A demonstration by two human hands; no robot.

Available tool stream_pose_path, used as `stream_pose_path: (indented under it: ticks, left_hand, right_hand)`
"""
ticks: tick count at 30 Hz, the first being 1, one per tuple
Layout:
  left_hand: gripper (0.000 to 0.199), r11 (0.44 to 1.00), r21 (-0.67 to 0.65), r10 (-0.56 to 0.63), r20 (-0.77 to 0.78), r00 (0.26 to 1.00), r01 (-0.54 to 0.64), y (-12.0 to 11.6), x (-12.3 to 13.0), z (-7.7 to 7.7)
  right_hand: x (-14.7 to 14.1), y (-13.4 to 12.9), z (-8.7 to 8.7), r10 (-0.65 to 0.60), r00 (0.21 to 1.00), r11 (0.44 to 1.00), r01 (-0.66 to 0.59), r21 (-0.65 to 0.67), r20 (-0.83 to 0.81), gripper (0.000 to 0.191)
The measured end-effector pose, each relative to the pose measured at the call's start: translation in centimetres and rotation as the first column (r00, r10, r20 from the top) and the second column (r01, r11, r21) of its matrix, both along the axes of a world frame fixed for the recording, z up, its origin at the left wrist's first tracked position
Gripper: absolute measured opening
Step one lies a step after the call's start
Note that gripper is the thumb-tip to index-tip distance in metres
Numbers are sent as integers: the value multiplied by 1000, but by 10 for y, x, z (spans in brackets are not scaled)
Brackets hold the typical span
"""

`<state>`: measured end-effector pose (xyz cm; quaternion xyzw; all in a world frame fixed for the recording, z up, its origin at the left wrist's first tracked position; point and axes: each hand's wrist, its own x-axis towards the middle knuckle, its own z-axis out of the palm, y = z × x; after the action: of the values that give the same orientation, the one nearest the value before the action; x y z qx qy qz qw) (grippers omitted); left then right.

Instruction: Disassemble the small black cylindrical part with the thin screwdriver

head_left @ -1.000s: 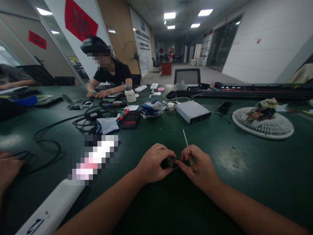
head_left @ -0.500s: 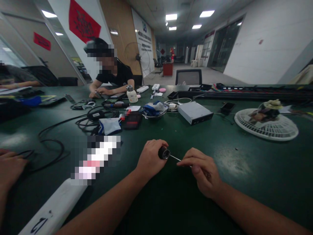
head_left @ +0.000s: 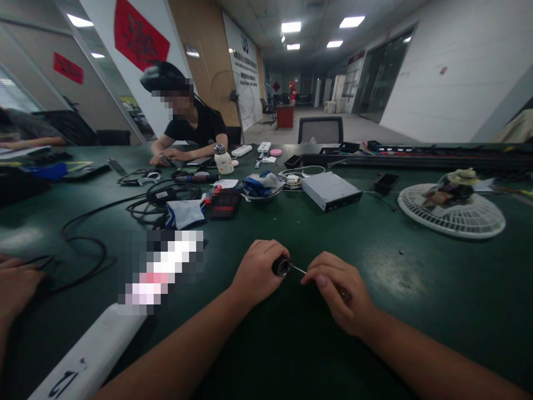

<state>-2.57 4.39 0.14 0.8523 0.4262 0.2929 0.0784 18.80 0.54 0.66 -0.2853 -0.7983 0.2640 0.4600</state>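
Fingers of my left hand point(head_left: 259, 273) are wrapped round a short black cylinder point(head_left: 281, 266) whose round, hollow-looking end faces me. My right hand point(head_left: 342, 290) grips a screwdriver, its thin metal shaft point(head_left: 297, 269) pointing left at the cylinder. The shaft's tip meets the rim side of the cylinder; whether it sits inside something there I cannot tell. Most of the screwdriver's handle is hidden in my palm, with a brownish bit showing below the fingers. Both hands are just above the dark green table point(head_left: 291, 355).
A long white device point(head_left: 83, 350) with a blurred-out screen lies left of my forearm. Another person's hand point(head_left: 19, 286) rests at far left by black cables point(head_left: 104, 255). Ahead are a grey disc drive point(head_left: 331, 190), a white fan grille point(head_left: 452, 219) and a cloth bundle point(head_left: 262, 184). A person point(head_left: 189, 128) sits opposite.
The fingers of my right hand have shifted on the screwdriver, the thumb now further forward. The cylinder in my left hand has moved slightly right and down.
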Motion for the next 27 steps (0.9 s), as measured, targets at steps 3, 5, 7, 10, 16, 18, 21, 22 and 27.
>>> stream_pose_path:
  ticks: [3, 5, 7, 10, 16, 18, 21, 22, 27]
  left_hand:
    - [12, 1000, 2, 0, 2, 1000, 0, 0, 0, 0]
    - [12, 1000, 1, -3, 0, 1000, 3, -1, 0, 0]
    - [12, 1000, 0, -11, -7, 1000, 11, -1, 0, 0]
    - [11, 1000, 1, -18, -17, 1000, 18, -1, 0, 0]
    - [8, 1000, -1, -30, -22, 999, 30, -1, -1, 1]
    - [8, 999, 1, -50, -33, 998, 51, -1, 0, 1]
    - [9, 999, -3, -47, -24, 999, 46, -1, -1, -1]
    - [12, 1000, -6, -26, -6, 1000, 26, -1, -1, -2]
    - [20, 997, -45, 63, 48, 997, -61, -1, -2, -4]
  right_hand:
    - [-1, -1, 2, 85, 995, 996, -85, -8, 56, 22]
    - [-1, -2, 2, 93, 993, 996, -94, 8, 76, 22]
    - [-1, -3, 1, 34, 997, 999, -36, 27, 63, 24]
    - [-1, -3, 1, -34, 999, 999, 33, 24, 41, 25]
    - [-2, -2, 2, 103, 990, 994, -105, 18, 98, 21]
    - [-2, -3, 0, 49, 996, 998, -51, 32, 71, 23]
    - [-1, -3, 0, -31, 999, 999, 29, 44, 36, 24]
    - [-1, -3, 0, -26, 999, 999, 24, 43, 44, 23]
    - [-2, -3, 4, 122, 985, 992, -125, 17, 123, 20]
